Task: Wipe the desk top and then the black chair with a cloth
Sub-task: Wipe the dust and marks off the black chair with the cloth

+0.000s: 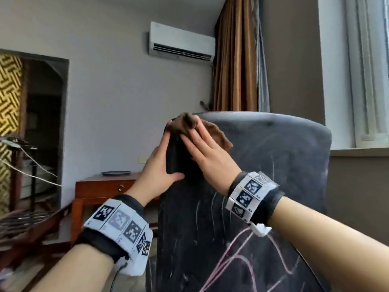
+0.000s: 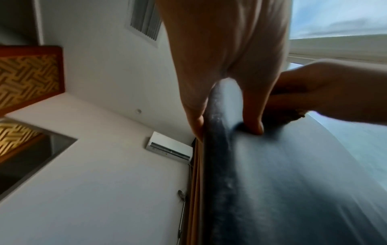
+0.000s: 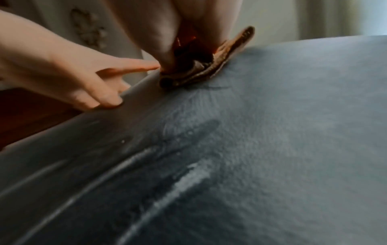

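The black chair [image 1: 263, 165] shows its tall back, streaked with white and pink marks. A brown cloth [image 1: 216, 133] lies on the back's upper left corner. My right hand [image 1: 202, 148] presses it flat with straight, spread fingers; the cloth bunches up past the fingertips. My left hand [image 1: 162, 165] grips the back's left edge just below, thumb on the front, fingers behind. The left wrist view shows the left hand [image 2: 220, 66] astride the chair edge [image 2: 213, 149]. In the right wrist view the cloth [image 3: 201, 71] sits crumpled under the right hand [image 3: 163, 33], on the chair [image 3: 251, 149].
A brown wooden desk [image 1: 101, 186] with a dark plate [image 1: 115, 172] stands behind the chair to the left. Dark wooden furniture [image 1: 31, 224] is at lower left. A brown curtain [image 1: 235, 60] and a window [image 1: 362, 70] lie beyond the chair.
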